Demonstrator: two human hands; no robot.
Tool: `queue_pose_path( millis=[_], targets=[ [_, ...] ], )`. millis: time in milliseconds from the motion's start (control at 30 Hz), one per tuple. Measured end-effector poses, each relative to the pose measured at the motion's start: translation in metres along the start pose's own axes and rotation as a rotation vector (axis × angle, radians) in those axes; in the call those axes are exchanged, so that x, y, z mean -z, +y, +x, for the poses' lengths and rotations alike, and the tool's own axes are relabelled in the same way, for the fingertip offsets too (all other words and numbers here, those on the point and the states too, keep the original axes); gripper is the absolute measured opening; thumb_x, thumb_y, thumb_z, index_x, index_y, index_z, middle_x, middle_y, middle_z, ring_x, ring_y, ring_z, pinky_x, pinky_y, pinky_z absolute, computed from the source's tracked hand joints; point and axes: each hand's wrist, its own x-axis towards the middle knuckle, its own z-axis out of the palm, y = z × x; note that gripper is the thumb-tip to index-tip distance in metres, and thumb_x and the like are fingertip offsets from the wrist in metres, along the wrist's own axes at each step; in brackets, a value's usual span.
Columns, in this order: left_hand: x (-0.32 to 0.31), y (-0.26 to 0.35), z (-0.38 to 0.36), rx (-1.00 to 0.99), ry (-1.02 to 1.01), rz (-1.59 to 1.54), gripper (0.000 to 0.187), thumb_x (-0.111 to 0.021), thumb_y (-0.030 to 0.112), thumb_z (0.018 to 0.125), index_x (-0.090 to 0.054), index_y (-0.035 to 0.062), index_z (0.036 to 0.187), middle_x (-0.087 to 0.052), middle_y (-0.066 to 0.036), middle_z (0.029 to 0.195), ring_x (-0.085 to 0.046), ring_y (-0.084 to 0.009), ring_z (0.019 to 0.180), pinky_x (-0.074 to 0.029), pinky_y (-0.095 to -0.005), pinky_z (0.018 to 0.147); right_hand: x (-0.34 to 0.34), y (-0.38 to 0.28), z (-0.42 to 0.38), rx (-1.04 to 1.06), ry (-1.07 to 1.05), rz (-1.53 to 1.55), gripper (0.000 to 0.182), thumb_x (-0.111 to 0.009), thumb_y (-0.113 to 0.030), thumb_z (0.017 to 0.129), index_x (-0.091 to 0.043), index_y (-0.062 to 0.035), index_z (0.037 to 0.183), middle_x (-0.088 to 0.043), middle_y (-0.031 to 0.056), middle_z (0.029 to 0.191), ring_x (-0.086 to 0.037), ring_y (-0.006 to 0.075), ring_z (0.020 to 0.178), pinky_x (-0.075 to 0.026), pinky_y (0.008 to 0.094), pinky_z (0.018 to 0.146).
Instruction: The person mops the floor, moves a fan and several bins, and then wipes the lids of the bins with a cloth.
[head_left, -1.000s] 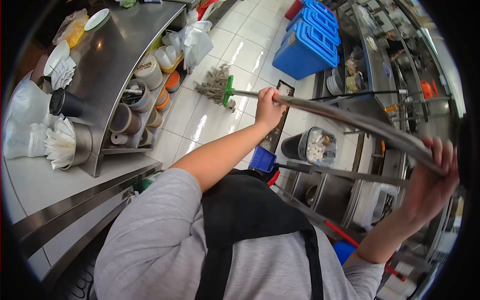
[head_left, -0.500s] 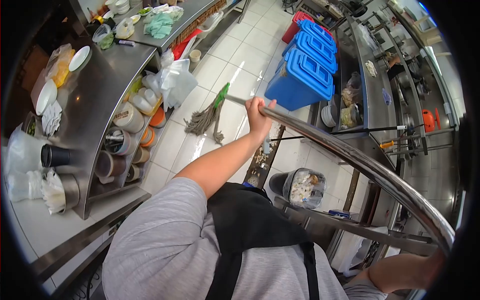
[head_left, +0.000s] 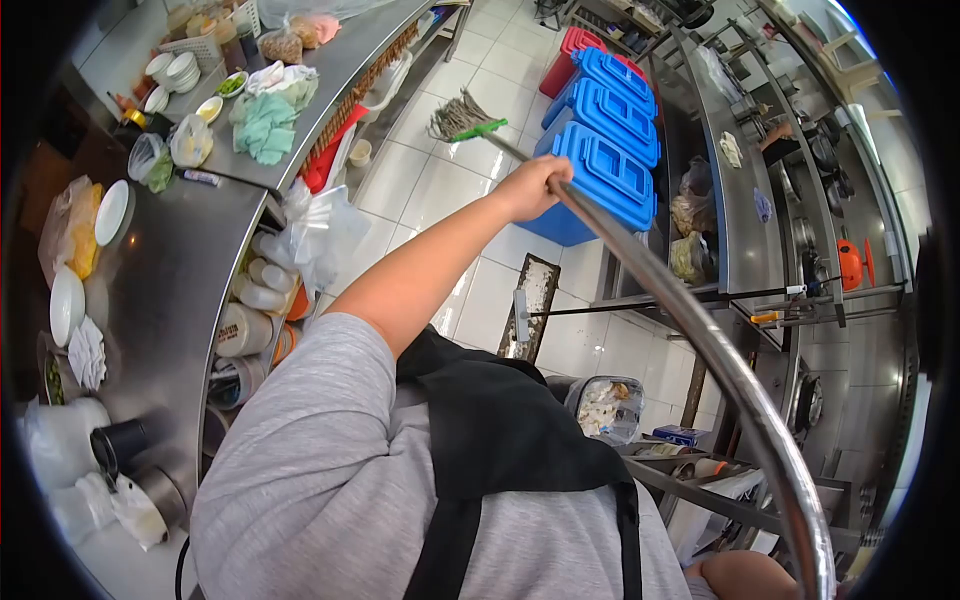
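A long metal mop handle (head_left: 690,300) runs from the lower right up to the centre. My left hand (head_left: 537,188) is wrapped round its upper part, beside the blue bins. At the far end, a green clamp holds the grey strings of the mop head (head_left: 464,117), which rests on the white tiled floor (head_left: 440,190). The handle's near end passes down by my right forearm (head_left: 745,573) at the bottom edge. My right hand is out of sight.
Blue lidded bins (head_left: 600,170) and a red bin (head_left: 575,55) stand ahead. A lined waste bin (head_left: 608,408) stands near a floor drain (head_left: 538,290). Steel counter (head_left: 170,300) at left, steel shelving (head_left: 755,200) at right. Another person's hand (head_left: 778,133) shows at the right shelving.
The mop head has moved forward across the floor, away from me, and its strings now point away. My left arm reaches farther forward. My right hand has left the view.
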Motion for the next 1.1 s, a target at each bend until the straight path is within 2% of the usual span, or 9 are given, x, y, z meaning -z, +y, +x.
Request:
queue_pose_path(
  millis=[33, 200, 300, 367, 567, 767, 833, 933, 1100],
  targets=[
    [0.003, -0.003, 0.0, -0.004, -0.009, -0.002, 0.019, -0.067, 0.004, 0.084, -0.049, 0.0062, 0.088, -0.052, -0.007, 0.079, -0.061, -0.0196, 0.082, -0.049, -0.0317, 0.072, -0.002, 0.029, -0.001, 0.119, -0.031, -0.334, 0.025, -0.058, -0.036, 0.093, -0.054, -0.0114, 0.097, -0.056, 0.0041, 0.087, -0.058, 0.0153, 0.066, -0.045, 0.0356, 0.062],
    [-0.007, 0.008, -0.023, 0.12, -0.189, 0.539, 0.01, -0.065, 0.018, 0.081, -0.06, 0.0153, 0.089, -0.06, -0.007, 0.089, -0.061, -0.0307, 0.087, -0.05, -0.0424, 0.072, 0.029, 0.063, -0.022, -0.236, -0.309, -0.412, 0.041, -0.058, -0.044, 0.092, -0.047, -0.0093, 0.11, -0.05, 0.0103, 0.109, -0.061, 0.0246, 0.087, -0.047, 0.0457, 0.071],
    [-0.029, 0.017, -0.041, -0.114, -0.235, 0.688, 0.009, -0.07, 0.022, 0.073, -0.063, 0.0171, 0.078, -0.06, -0.001, 0.085, -0.058, -0.0294, 0.08, -0.049, -0.0426, 0.072, 0.031, 0.115, -0.051, -0.226, -0.19, -0.308, 0.036, -0.057, -0.042, 0.093, -0.049, -0.0068, 0.093, -0.054, 0.009, 0.087, -0.06, 0.0258, 0.075, -0.045, 0.0442, 0.067],
    [-0.055, 0.014, -0.051, -0.278, -0.275, 0.338, 0.011, -0.07, 0.021, 0.072, -0.061, 0.0155, 0.071, -0.061, -0.003, 0.083, -0.056, -0.03, 0.081, -0.047, -0.0442, 0.071, 0.017, 0.159, -0.073, -0.382, 0.075, -0.077, 0.016, -0.07, -0.013, 0.085, -0.057, -0.0082, 0.076, -0.066, 0.0069, 0.081, -0.064, 0.017, 0.071, -0.053, 0.0302, 0.066],
    [-0.078, -0.036, -0.04, -0.093, -0.57, 0.131, 0.023, -0.066, 0.025, 0.081, -0.053, 0.0135, 0.066, -0.057, -0.007, 0.063, -0.058, -0.0316, 0.061, -0.044, -0.0439, 0.053, 0.028, 0.294, -0.104, -0.518, 0.008, 0.183, 0.027, -0.071, -0.021, 0.085, -0.051, -0.008, 0.072, -0.055, 0.0005, 0.053, -0.05, 0.013, 0.041, -0.04, 0.0259, 0.042],
    [-0.056, -0.134, 0.064, -0.319, -0.207, 0.167, 0.017, -0.062, 0.019, 0.083, -0.051, 0.0127, 0.072, -0.057, -0.005, 0.062, -0.06, -0.0304, 0.059, -0.044, -0.0419, 0.05, 0.078, 0.427, -0.09, -0.485, -0.188, 0.296, 0.02, -0.067, -0.012, 0.08, -0.051, -0.0045, 0.072, -0.054, 0.0057, 0.054, -0.048, 0.0204, 0.041, -0.038, 0.0346, 0.042],
    [-0.041, -0.193, 0.109, -0.219, -0.151, 0.22, 0.014, -0.063, 0.018, 0.081, -0.052, 0.0123, 0.074, -0.057, -0.006, 0.064, -0.059, -0.0313, 0.062, -0.045, -0.0423, 0.053, 0.084, 0.488, -0.105, -0.487, -0.139, 0.153, 0.034, -0.07, -0.027, 0.086, -0.044, -0.0105, 0.072, -0.048, 0.0006, 0.05, -0.043, 0.016, 0.04, -0.035, 0.031, 0.043],
    [-0.015, -0.291, 0.169, -0.051, -0.066, 0.394, 0.014, -0.062, 0.02, 0.084, -0.054, 0.0104, 0.076, -0.059, -0.011, 0.074, -0.058, -0.0322, 0.07, -0.046, -0.0426, 0.063, 0.108, 0.601, -0.151, -0.359, -0.219, 0.132, 0.021, -0.062, -0.013, 0.087, -0.047, -0.0028, 0.077, -0.053, 0.0086, 0.06, -0.048, 0.0194, 0.048, -0.039, 0.0352, 0.047],
    [-0.017, -0.475, 0.226, 0.462, 0.442, -0.016, 0.01, -0.062, 0.021, 0.086, -0.059, 0.0123, 0.089, -0.063, -0.011, 0.101, -0.06, -0.0314, 0.095, -0.048, -0.0426, 0.079, 0.127, 0.749, -0.231, -0.697, -0.436, -0.376, 0.024, -0.075, -0.02, 0.078, -0.06, -0.0031, 0.087, -0.063, 0.0177, 0.108, -0.061, 0.0331, 0.108, -0.046, 0.0452, 0.097]
  ],
)
